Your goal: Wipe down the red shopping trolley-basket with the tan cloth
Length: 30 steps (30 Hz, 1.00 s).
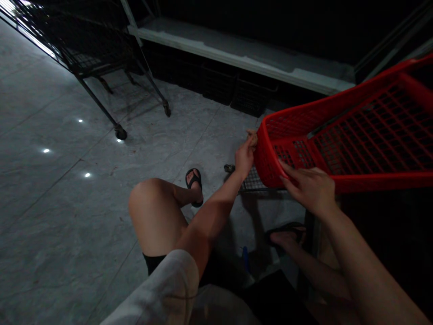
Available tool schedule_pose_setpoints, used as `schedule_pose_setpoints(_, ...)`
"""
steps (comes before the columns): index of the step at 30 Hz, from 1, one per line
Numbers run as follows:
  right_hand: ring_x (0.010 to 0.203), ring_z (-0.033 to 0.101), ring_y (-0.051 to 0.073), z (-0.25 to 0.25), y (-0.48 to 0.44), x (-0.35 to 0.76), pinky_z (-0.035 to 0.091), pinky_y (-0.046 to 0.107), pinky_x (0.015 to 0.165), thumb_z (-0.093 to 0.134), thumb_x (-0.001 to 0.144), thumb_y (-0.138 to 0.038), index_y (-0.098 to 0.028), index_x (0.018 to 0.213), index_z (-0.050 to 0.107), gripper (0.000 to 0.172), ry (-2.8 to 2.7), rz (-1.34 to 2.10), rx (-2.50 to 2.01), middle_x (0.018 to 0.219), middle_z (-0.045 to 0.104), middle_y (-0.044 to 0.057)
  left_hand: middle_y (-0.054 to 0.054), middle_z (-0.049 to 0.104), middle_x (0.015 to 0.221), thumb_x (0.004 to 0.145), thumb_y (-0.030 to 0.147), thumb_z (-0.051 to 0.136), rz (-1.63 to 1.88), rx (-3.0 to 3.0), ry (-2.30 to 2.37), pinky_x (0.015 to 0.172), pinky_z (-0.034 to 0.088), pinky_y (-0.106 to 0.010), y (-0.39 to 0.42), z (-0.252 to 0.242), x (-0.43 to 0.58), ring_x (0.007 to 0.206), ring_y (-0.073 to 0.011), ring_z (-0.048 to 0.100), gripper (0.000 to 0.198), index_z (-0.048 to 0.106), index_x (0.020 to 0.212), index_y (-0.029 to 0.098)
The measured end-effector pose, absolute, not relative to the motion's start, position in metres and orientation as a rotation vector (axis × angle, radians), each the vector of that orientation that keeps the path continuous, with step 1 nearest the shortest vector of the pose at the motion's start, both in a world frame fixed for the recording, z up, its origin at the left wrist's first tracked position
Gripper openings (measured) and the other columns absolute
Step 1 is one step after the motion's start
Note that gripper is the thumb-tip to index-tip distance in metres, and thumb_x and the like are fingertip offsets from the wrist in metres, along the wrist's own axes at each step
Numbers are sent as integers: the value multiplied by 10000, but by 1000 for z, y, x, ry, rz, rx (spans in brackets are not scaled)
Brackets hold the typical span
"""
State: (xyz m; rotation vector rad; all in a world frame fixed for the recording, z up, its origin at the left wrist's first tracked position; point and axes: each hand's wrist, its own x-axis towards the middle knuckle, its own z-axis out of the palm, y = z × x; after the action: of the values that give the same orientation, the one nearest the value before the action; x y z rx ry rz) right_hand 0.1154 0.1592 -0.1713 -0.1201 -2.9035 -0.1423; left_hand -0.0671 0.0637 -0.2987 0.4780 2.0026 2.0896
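Observation:
A red plastic basket (355,135) of a shopping cart fills the right side, tilted toward me. My left hand (244,155) reaches to the basket's near left corner, fingers closed around a small brownish thing I cannot make out. My right hand (309,187) rests flat against the basket's lower front rim with its fingers stretched out. I am crouched: my left knee (152,203) is bent up and both feet wear black sandals (194,183).
A dark wire trolley on castors (120,132) stands at the upper left on the grey tiled floor (50,216). A long pale shelf edge (243,56) runs across the back with dark crates (248,99) under it. A wire grid (252,183) lies beneath the basket.

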Motion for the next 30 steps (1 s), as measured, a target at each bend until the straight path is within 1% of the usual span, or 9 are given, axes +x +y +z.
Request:
schedule_pose_setpoints(5,684,656,217,-172,159,118,383,338,711,448,1051,-451,-225,1422,742,524,-2905,-146,-155,746,762,73,-5,588,1614,933,7,418,2049,544,2101,1342,385,-441,42,-309,7,1539,-187,518,679,603,1528,277)
schedule_pose_setpoints(8,678,656,217,-172,160,118,385,344,710,459,1048,-447,-229,1429,737,519,-2910,-131,-153,770,773,74,0,581,1620,928,11,412,1982,600,2092,1362,358,-460,25,-311,51,1553,-199,501,710,575,1558,295)
schedule_pose_setpoints(11,664,654,213,-174,160,120,384,341,705,461,1044,-440,-226,1422,741,517,-2898,-132,-154,758,772,67,1,580,1621,903,16,435,1942,717,2032,1362,367,-465,7,-312,79,1546,-212,510,721,591,1549,296)
schedule_pose_setpoints(15,710,677,222,-174,158,121,394,337,723,458,1040,-444,-214,1419,740,525,-2894,-157,-171,815,801,77,-33,580,1621,925,31,406,2052,584,2055,1355,365,-447,1,-303,53,1531,-189,528,680,584,1550,233)
schedule_pose_setpoints(18,747,696,233,-173,157,121,402,339,739,450,1044,-438,-212,1443,722,533,-2921,-166,-171,865,819,87,-17,538,1656,936,19,417,2147,443,2087,1367,326,-427,18,-282,1,1567,-166,475,679,568,1557,249)
schedule_pose_setpoints(21,756,708,237,-169,156,120,400,338,739,452,1046,-425,-214,1471,700,535,-2939,-180,-173,880,825,92,-6,570,1630,930,-5,429,2143,564,2016,1374,313,-418,40,-262,-28,1572,-169,468,657,638,1493,262)
schedule_pose_setpoints(23,766,714,238,-168,156,120,397,336,740,467,1042,-427,-230,1463,707,523,-2951,-173,-173,898,831,92,-4,572,1627,953,12,433,2152,530,1978,1365,338,-433,49,-257,-20,1562,-180,483,634,640,1493,272)
schedule_pose_setpoints(26,779,718,242,-167,156,120,392,336,738,489,1036,-471,-258,1437,728,513,-2972,-151,-199,918,836,88,3,553,1644,981,40,437,2167,380,1985,1354,365,-465,50,-265,25,1553,-184,497,627,592,1537,283)
schedule_pose_setpoints(30,782,723,243,-168,153,122,391,334,735,490,1039,-536,-274,1403,753,520,-2957,-140,-264,889,834,81,-48,624,1580,1011,64,426,2115,336,1984,1334,401,-495,38,-283,90,1500,-202,562,560,624,1500,251)
